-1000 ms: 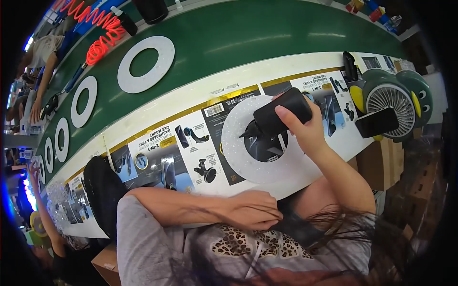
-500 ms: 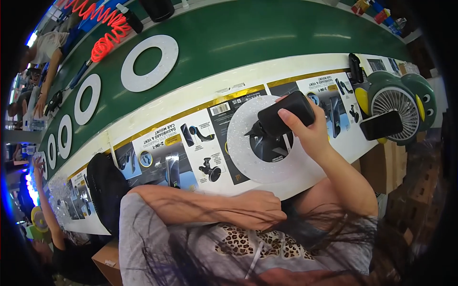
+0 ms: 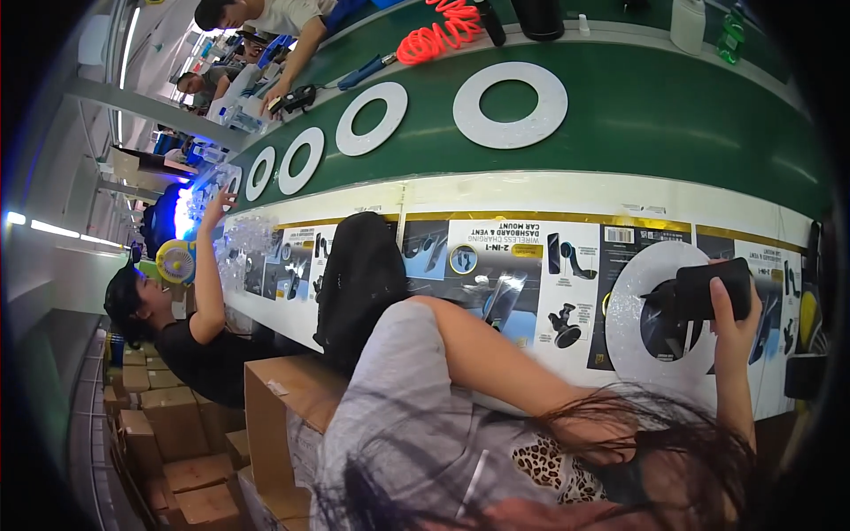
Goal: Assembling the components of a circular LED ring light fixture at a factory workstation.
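My right hand (image 3: 737, 305) is wrapped around a black squeeze bottle (image 3: 695, 292) with a pointed nozzle, tilted so the tip points left. Beneath the nozzle lies a white speckled ring (image 3: 630, 332) on the printed packaging sheets, dark print showing through its centre hole. The nozzle tip is over the ring's inner part; whether it touches cannot be made out. My left hand (image 3: 606, 425) rests in front of my body, the forearm crossing from the left. Strands of hair and blur hide its fingers.
More white rings (image 3: 511, 104) lie in a row on the green belt (image 3: 620, 115). A red coiled hose (image 3: 440, 35) and black containers stand beyond. A black padded object (image 3: 361, 279) sits on the bench's left. Co-workers (image 3: 208, 301) are at left, above stacked cardboard boxes (image 3: 181, 407).
The view has swung left, so the bench and rings appear farther right, with co-workers and boxes more visible. My right hand still grips the bottle over the ring.
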`<state>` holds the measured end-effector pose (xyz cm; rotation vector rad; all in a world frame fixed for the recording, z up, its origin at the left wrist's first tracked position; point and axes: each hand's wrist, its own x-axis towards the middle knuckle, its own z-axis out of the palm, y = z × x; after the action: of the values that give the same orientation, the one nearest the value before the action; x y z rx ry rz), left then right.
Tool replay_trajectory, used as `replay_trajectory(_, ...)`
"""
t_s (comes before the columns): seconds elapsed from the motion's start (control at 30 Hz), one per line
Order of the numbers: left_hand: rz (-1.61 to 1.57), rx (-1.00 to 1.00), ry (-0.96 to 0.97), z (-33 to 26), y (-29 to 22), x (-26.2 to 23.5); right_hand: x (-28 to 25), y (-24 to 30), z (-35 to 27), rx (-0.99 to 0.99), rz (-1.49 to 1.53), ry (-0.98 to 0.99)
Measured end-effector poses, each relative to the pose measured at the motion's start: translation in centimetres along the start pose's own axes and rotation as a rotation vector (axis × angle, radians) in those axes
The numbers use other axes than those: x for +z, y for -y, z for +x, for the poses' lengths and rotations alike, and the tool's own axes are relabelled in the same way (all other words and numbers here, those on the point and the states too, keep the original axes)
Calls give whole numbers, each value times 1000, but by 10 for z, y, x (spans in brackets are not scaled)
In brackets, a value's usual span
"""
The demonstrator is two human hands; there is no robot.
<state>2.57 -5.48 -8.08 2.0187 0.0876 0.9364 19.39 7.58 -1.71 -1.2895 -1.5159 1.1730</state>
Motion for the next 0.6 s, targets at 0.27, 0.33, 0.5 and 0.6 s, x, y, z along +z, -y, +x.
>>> replay_trajectory(0.27, -42, -50, 9, 1, 0, 2, -3, -10, 3, 47, 92, -65)
replay_trajectory(0.33, -41, -3, -17, 3, -1, -1, -1, -5, 2, 59, 149, -86)
replay_trajectory(0.5, -33, -75, 104, 1, -3, -10, 9, 13, 0, 87, 63, -101)
replay_trajectory(0.6, -9, -10, 87, 3, -5, -14, 18, 18, 2, 13, 176, -69)
